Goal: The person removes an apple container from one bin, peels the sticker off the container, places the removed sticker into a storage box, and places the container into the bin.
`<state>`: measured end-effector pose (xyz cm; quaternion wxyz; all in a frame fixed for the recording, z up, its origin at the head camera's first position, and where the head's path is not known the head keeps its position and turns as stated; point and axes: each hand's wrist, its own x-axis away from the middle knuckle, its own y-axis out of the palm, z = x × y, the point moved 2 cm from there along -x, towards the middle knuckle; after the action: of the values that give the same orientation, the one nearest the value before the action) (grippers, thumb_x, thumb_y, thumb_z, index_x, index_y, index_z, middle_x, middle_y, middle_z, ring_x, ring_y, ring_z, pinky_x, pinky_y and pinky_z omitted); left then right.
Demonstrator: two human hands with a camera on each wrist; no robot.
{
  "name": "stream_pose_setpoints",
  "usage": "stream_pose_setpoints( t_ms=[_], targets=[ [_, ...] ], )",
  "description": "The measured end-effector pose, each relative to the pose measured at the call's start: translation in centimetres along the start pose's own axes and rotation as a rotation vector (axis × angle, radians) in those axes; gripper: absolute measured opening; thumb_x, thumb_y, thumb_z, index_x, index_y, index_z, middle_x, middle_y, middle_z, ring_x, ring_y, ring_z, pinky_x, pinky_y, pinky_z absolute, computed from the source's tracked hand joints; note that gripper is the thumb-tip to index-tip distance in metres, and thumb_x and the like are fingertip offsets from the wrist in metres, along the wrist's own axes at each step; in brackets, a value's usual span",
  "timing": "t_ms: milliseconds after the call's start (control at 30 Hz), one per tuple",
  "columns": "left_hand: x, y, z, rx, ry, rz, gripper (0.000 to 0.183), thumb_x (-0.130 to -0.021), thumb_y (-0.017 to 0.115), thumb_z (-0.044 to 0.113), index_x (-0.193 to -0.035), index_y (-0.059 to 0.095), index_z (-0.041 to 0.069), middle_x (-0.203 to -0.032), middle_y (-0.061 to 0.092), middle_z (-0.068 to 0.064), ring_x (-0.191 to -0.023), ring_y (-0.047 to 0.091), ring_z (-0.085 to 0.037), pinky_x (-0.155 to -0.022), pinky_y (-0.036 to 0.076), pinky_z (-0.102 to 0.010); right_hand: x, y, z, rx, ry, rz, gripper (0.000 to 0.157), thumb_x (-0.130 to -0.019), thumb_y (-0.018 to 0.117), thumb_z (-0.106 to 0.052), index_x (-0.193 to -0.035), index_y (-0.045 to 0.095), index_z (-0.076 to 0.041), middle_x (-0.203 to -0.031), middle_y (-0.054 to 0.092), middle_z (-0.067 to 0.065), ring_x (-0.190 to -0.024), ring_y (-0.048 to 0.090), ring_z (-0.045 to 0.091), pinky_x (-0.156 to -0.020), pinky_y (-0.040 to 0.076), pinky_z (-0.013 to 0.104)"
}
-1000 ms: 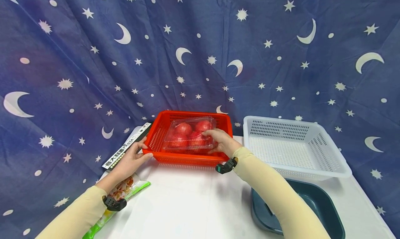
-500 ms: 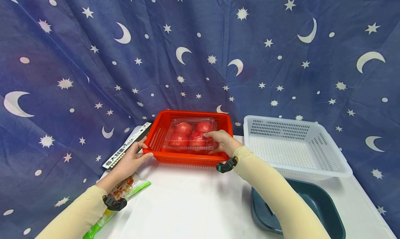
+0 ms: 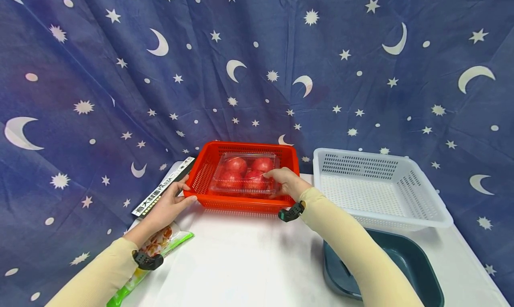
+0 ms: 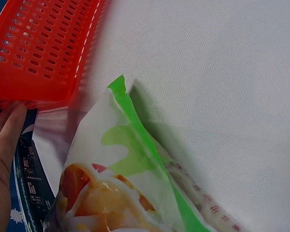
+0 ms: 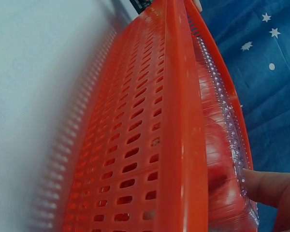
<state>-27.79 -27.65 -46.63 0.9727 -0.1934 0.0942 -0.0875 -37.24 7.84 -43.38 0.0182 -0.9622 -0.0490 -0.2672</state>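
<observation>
A clear plastic clamshell box [image 3: 225, 188] with several round red fruits [image 3: 236, 166] inside lies in the red plastic basket [image 3: 237, 204]. My right hand [image 3: 284, 180] grips the box by its right end. The right wrist view shows the thumb [image 5: 263, 186] against the box's ridged edge, with the other fingers hidden. At the basket's near left corner, my left hand [image 3: 168, 206] holds the rim between thumb and fingers. In the left wrist view its fingertips [image 4: 12, 125] touch the rim from outside.
Beneath the left forearm lies a green-and-white food bag [image 3: 160, 242]. A black-and-white pasta pack [image 3: 164, 186] sits left of the basket. To the right are a white perforated basket [image 3: 361, 195] and a dark blue-green tub [image 3: 417, 258]. A starry curtain [image 3: 257, 66] hangs behind.
The fruit box has sunk slightly lower in the red basket and lies flatter, shifting a little right with my right hand. My left hand keeps its place on the rim.
</observation>
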Motion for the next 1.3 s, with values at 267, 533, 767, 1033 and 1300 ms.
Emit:
stream_pose_setpoints(
  t_ms=[267, 533, 767, 1033, 1300],
  targets=[
    [-0.1, 0.1, 0.0, 0.011, 0.009, 0.006, 0.039, -0.099, 0.07, 0.016, -0.118, 0.042, -0.003, -0.169, 0.013, -0.019, -0.12, 0.062, -0.045, -0.088, 0.051, -0.016, 0.0, 0.0, 0.0, 0.06, 0.002, -0.014, 0.051, -0.096, 0.069, -0.013, -0.139, 0.046, 0.005, -0.129, 0.054, 0.02, -0.113, 0.057, 0.038, -0.094, 0.054, 0.054],
    [0.0, 0.1, -0.1, 0.007, 0.01, 0.002, 0.04, -0.099, 0.07, 0.017, -0.119, 0.042, -0.003, -0.169, 0.013, -0.019, -0.119, 0.062, -0.044, -0.089, 0.051, -0.016, 0.0, -0.1, 0.0, 0.064, 0.002, -0.004, 0.046, -0.097, 0.063, -0.007, -0.138, 0.047, 0.007, -0.129, 0.055, 0.022, -0.113, 0.056, 0.039, -0.099, 0.052, 0.054],
    [0.0, 0.1, 0.1, -0.001, 0.001, 0.002, 0.041, -0.099, 0.07, 0.019, -0.119, 0.042, -0.003, -0.169, 0.013, -0.018, -0.12, 0.062, -0.043, -0.089, 0.051, -0.016, 0.2, -0.2, -0.4, 0.071, -0.016, 0.0, 0.046, -0.097, 0.064, -0.015, -0.137, 0.05, 0.003, -0.127, 0.055, 0.018, -0.111, 0.056, 0.036, -0.098, 0.052, 0.05],
    [0.0, 0.1, -0.1, -0.004, 0.002, 0.004, 0.041, -0.099, 0.071, 0.018, -0.12, 0.043, -0.003, -0.169, 0.014, -0.017, -0.117, 0.064, -0.042, -0.088, 0.052, -0.016, 1.1, -0.3, -1.0, 0.076, -0.057, -0.007, 0.043, -0.098, 0.062, -0.017, -0.135, 0.052, 0.002, -0.129, 0.053, 0.016, -0.111, 0.055, 0.035, -0.104, 0.047, 0.047],
    [-0.1, 0.0, -0.1, -0.021, 0.003, -0.004, 0.04, -0.099, 0.071, 0.02, -0.118, 0.043, -0.001, -0.169, 0.014, -0.017, -0.12, 0.062, -0.043, -0.088, 0.052, -0.017, 2.4, -0.7, -2.1, 0.033, -0.089, -0.027, 0.046, -0.098, 0.06, -0.015, -0.139, 0.052, 0.004, -0.144, 0.048, 0.02, -0.129, 0.05, 0.042, -0.11, 0.042, 0.049]
  ],
)
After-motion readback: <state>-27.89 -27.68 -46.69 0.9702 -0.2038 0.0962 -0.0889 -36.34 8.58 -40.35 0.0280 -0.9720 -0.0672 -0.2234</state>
